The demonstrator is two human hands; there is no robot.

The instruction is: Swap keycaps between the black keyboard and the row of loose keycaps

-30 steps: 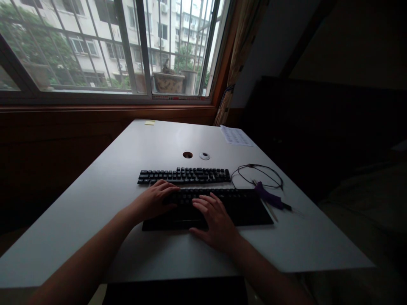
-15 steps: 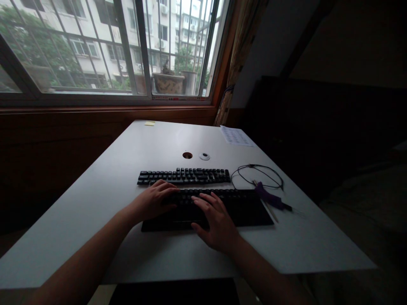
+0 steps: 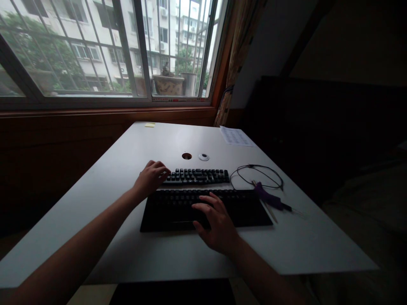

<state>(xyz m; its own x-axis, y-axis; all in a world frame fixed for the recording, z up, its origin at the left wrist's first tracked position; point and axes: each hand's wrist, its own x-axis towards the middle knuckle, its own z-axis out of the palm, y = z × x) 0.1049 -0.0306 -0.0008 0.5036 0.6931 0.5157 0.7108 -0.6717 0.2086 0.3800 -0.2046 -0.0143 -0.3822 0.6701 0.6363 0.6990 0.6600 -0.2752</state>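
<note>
Left hand: the bare left hand (image 3: 151,176) is over the left end of the far key rows, fingers bent and bunched; whether a key is pinched between them cannot be told.
Right hand: the bare right hand (image 3: 216,220) is over the middle of the near keyboard, fingers spread, thumb apart, grasping nothing; fingertip contact cannot be confirmed.
Near keyboard: black rectangular keyboard with a broad, flat front panel (image 3: 248,212), lying flat near the table's front edge, its keys too dark to inspect.
Far key rows: long block of black square keys (image 3: 200,175), just behind the near keyboard and roughly parallel to it.
Tool: purple-handled tool with a thin tip (image 3: 269,198), lying at the keyboard's right end.
Cable: thin black looped cable (image 3: 274,169), behind the tool.
Surface: smooth white table (image 3: 79,212).
</note>
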